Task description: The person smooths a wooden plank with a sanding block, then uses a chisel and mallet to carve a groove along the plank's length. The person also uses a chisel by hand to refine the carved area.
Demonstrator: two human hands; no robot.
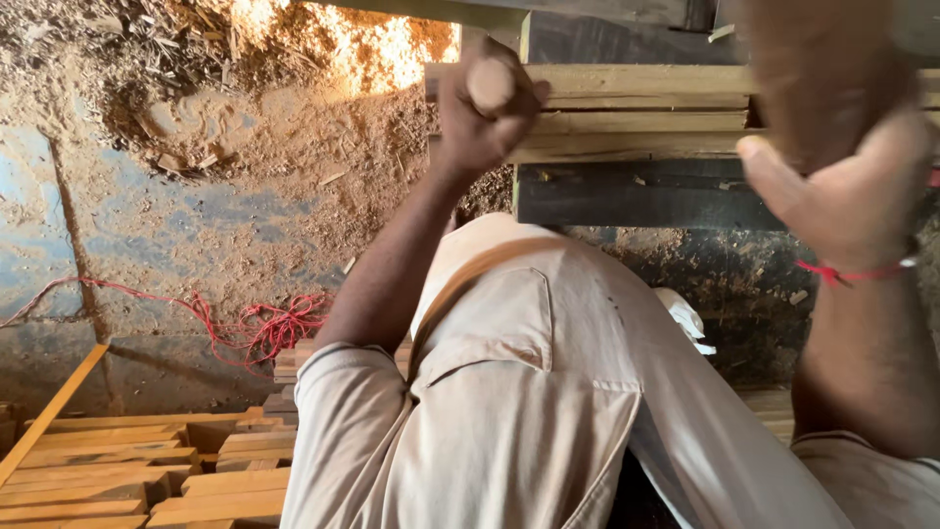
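My left hand (482, 113) is closed in a fist around a round, pale wooden handle (490, 84), whose end shows above the fingers. It is held up against the left end of a stack of light wooden planks (636, 118). My right hand (844, 186), with a red thread (847, 275) on the wrist, grips a dark brown, blurred object (818, 69) at the upper right, thumb stretched out to the left. What that object is cannot be made out. My beige shirt (529, 392) fills the lower middle of the view.
A dark beam (636, 194) lies under the planks. The ground at the left is covered in sawdust (255, 167), with a tangled red cord (264, 328) on it. Several cut wooden pieces (127, 470) are stacked at the lower left.
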